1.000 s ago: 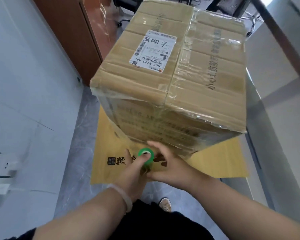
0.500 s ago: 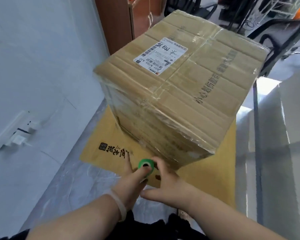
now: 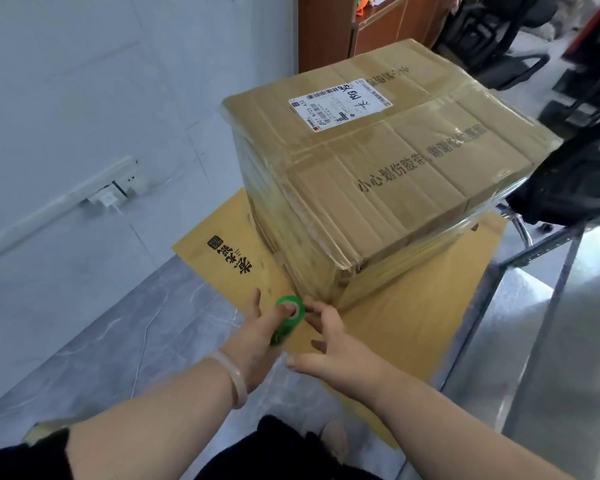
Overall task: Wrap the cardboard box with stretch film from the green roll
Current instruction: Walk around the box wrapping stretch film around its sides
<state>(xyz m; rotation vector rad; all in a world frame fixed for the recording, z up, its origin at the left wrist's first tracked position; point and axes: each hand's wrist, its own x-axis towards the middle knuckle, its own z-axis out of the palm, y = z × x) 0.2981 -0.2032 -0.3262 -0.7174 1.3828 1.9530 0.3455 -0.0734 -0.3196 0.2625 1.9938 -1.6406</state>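
Observation:
A large cardboard box (image 3: 388,181) with a white shipping label (image 3: 340,102) on top stands on a flat yellow cardboard sheet (image 3: 413,306). Clear stretch film covers its sides and top edges. The green roll (image 3: 288,318) sits low at the box's near bottom corner. My left hand (image 3: 260,334) holds the roll with the thumb pushed into its core. My right hand (image 3: 333,344) is just right of the roll, fingers spread and touching it near the box corner.
A pale wall with a socket strip (image 3: 118,188) runs along the left. A brown wooden cabinet (image 3: 329,32) stands behind the box. Black office chairs (image 3: 575,178) and a metal frame (image 3: 534,258) crowd the right. The floor is grey marble tile (image 3: 146,341).
My view has swung around the box toward its right corner. The roll and both hands stayed low at the box's base, following that corner; my right hand's fingers have opened out.

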